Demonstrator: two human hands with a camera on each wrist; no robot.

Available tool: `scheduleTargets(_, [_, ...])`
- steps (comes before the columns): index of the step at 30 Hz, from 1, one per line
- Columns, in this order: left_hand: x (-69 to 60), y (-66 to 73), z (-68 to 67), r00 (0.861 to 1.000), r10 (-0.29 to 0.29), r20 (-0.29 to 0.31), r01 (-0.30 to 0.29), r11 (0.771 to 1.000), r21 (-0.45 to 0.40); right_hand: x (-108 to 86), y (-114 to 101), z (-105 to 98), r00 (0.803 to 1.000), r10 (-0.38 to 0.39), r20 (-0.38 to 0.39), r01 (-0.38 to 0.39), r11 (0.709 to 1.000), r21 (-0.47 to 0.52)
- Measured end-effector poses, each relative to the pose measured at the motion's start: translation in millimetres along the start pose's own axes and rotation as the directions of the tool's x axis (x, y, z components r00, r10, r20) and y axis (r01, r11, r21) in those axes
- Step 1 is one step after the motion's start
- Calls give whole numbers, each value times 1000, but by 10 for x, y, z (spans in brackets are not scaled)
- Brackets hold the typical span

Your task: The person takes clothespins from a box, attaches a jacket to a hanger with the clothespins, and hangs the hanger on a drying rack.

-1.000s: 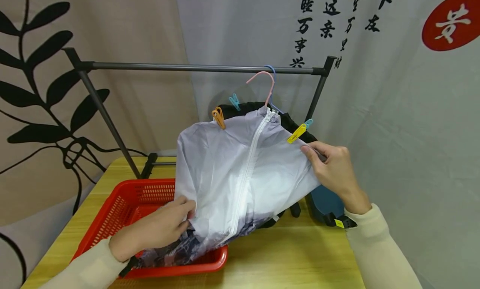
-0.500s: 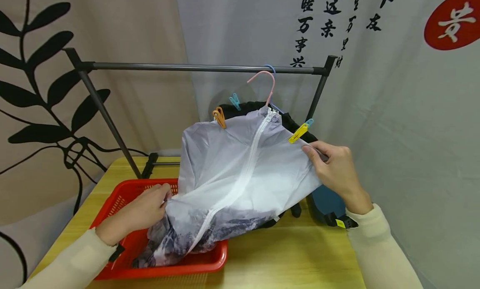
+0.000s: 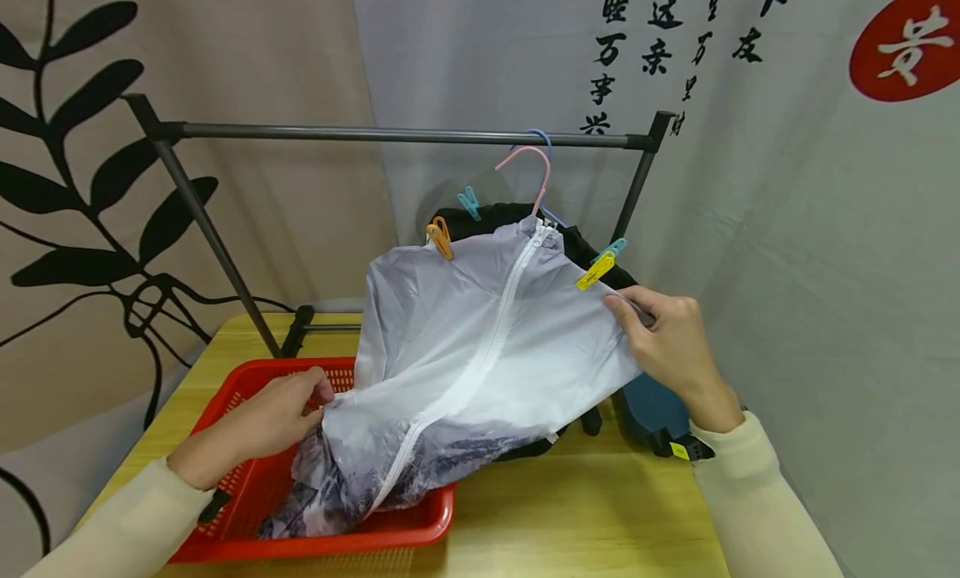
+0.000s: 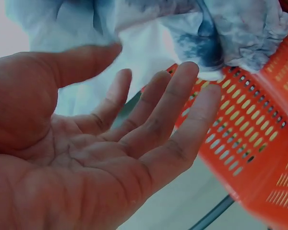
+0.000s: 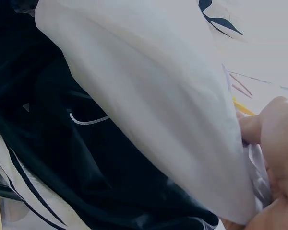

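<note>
A light grey-white zip jacket [image 3: 442, 328] with a dark mottled hem hangs on a pink hanger [image 3: 542, 178], whose hook shows at the collar. An orange clothespin [image 3: 440, 238] and a yellow clothespin [image 3: 596, 271] sit on its shoulders. My right hand [image 3: 667, 336] pinches the jacket's edge below the yellow clothespin; the right wrist view shows the pale cloth [image 5: 153, 96] running from those fingers. By the jacket's lower left edge is my left hand [image 3: 258, 419]. In the left wrist view its fingers [image 4: 153, 122] are loosely extended and hold nothing.
A red basket [image 3: 360, 543] stands below, with the jacket's hem hanging into it. Behind, a black garment [image 5: 53, 110] hangs from a blue hanger [image 3: 549, 148] on the grey rack bar [image 3: 337, 133]. A light-blue clothespin [image 3: 469, 203] is on it. A blue object [image 3: 652, 403] lies right.
My left hand has moved left, and the jacket's lower left part has spread that way, showing more mottled hem. My right hand keeps its hold in nearly the same place.
</note>
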State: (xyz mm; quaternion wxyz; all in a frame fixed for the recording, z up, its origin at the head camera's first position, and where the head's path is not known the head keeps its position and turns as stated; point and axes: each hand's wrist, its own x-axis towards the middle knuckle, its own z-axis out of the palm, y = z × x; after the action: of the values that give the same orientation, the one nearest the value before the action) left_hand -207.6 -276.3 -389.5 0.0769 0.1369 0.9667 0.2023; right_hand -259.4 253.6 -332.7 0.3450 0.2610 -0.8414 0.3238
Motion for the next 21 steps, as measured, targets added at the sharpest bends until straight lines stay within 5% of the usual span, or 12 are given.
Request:
scheduleTargets(11, [-345, 241, -241, 993, 25, 118, -20, 999, -46, -22, -4, -2, 1000, 8, 0, -8, 1000, 0])
scheduleTargets(21, [-420, 416, 35, 981, 64, 184, -26, 979, -204, -44, -51, -7, 1000, 12, 13, -12, 1000, -4])
